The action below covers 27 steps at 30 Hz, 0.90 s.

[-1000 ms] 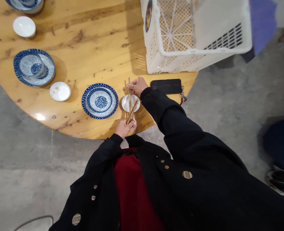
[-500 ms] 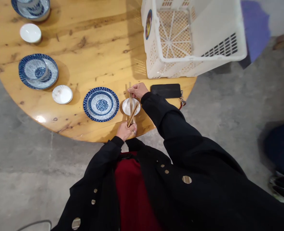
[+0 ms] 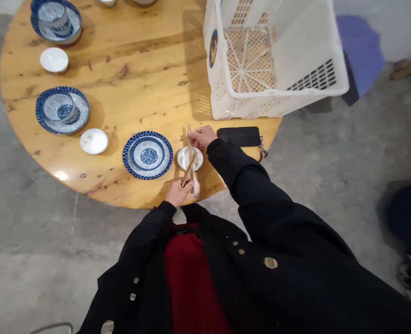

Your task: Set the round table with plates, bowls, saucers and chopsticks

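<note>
As L hand [image 3: 178, 194] pinches chopsticks [image 3: 190, 160] low, R hand [image 3: 201, 137] grips near top — hands apart, over white saucer [image 3: 197, 158].

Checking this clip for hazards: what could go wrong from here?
The chopsticks, held in the left hand with the right hand at their upper end, lie across a small white dish. A slip could tip the dish or chip it against the nearby blue-and-white plate. The black phone lies near the edge of the round wooden table, beside the right sleeve, so it might get brushed off.
</note>
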Motion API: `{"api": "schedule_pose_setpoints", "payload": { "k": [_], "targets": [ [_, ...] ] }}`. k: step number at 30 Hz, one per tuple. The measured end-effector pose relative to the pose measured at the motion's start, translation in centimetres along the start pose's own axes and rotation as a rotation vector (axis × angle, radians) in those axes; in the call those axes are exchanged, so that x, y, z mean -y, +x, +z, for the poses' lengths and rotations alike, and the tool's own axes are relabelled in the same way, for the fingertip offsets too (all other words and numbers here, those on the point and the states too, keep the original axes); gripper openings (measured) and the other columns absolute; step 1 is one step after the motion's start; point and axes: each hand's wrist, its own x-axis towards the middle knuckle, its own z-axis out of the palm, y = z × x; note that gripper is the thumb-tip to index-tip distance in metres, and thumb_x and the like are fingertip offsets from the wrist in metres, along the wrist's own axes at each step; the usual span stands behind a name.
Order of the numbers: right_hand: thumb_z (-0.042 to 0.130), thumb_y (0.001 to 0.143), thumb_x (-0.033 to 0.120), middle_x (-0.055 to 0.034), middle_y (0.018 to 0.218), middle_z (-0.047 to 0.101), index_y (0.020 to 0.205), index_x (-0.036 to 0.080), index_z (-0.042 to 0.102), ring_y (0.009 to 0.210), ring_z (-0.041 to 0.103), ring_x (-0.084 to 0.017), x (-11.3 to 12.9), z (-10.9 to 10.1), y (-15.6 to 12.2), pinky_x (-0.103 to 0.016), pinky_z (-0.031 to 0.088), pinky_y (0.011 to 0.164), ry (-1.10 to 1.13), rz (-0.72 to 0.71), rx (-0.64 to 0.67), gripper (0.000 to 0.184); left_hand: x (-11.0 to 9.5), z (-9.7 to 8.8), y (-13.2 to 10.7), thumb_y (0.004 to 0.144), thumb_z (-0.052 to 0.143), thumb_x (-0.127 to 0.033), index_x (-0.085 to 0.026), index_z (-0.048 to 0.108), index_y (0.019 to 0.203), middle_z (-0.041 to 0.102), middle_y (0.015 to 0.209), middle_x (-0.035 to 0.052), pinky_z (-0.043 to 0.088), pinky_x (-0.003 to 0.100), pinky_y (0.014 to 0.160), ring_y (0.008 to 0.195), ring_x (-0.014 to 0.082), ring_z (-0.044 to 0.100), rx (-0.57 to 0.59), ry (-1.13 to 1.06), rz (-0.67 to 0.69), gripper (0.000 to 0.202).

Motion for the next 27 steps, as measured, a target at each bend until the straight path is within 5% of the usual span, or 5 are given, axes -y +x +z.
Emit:
{"api": "schedule_pose_setpoints", "payload": {
  "k": [5, 8, 19, 23, 27],
  "targets": [
    [0.065, 0.087, 0.026, 0.0031, 0.045, 0.052, 0.060, 0.016, 0.060, 0.040, 0.047, -0.008, -0.6, -2.1, -1.3, -0.020, 0.036, 0.044, 0.027, -0.064, -0.211, 0.029, -0.1, -2.0, -1.6, 0.088, 0.056, -0.041, -0.017, 0.067, 0.079, 0.072, 0.078, 0.0045, 0.048, 0.029, 0.078, 0.081, 0.0193, 0.067, -0.151, -0.054, 0.018, 0.028],
    [0.069, 0.083, 0.033, 0.0003, 0.058, 0.063, 0.067, 0.015, 0.064, 0.044, 0.050, -0.008, -0.1, -3.3, -4.3, -0.021, 0.040, 0.045, 0.115, -0.174, -0.266, 0.024, -0.7, -3.4, -3.0, 0.089, 0.057, -0.048, -0.015, 0.068, 0.086, 0.070, 0.075, 0.0051, 0.043, 0.025, 0.062, 0.065, 0.0146, 0.061, -0.161, -0.209, 0.034, 0.035],
    [0.076, 0.077, 0.055, -0.0015, 0.075, 0.070, 0.092, 0.018, 0.074, 0.054, 0.059, -0.012, 6.2, 2.0, -16.8, -0.026, 0.051, 0.050, 0.357, -0.387, 0.211, 0.040, -4.1, -6.1, -5.5, 0.084, 0.065, -0.063, -0.010, 0.067, 0.094, 0.062, 0.064, 0.0005, 0.015, 0.021, 0.039, 0.036, 0.0007, 0.027, 0.324, -0.645, 0.123, 0.054],
    [0.073, 0.082, 0.051, 0.0021, 0.063, 0.061, 0.084, 0.020, 0.069, 0.048, 0.055, -0.012, 7.7, 3.3, -18.5, -0.024, 0.044, 0.041, 0.349, -0.410, 0.234, 0.032, -4.1, -6.8, -5.9, 0.084, 0.064, -0.065, -0.011, 0.068, 0.088, 0.060, 0.057, -0.0001, 0.018, 0.021, 0.039, 0.037, 0.0022, 0.028, 0.340, -0.541, 0.187, 0.055],
    [0.066, 0.089, 0.046, -0.0004, 0.070, 0.062, 0.082, 0.019, 0.067, 0.053, 0.058, -0.013, 9.4, 4.5, -20.3, -0.025, 0.048, 0.045, 0.262, -0.569, 0.210, 0.027, -3.6, -8.8, -5.9, 0.087, 0.063, -0.060, -0.013, 0.064, 0.065, 0.058, 0.054, 0.0016, 0.032, 0.022, 0.045, 0.044, 0.0060, 0.041, 0.168, -0.348, 0.362, 0.052]
  ]
}}
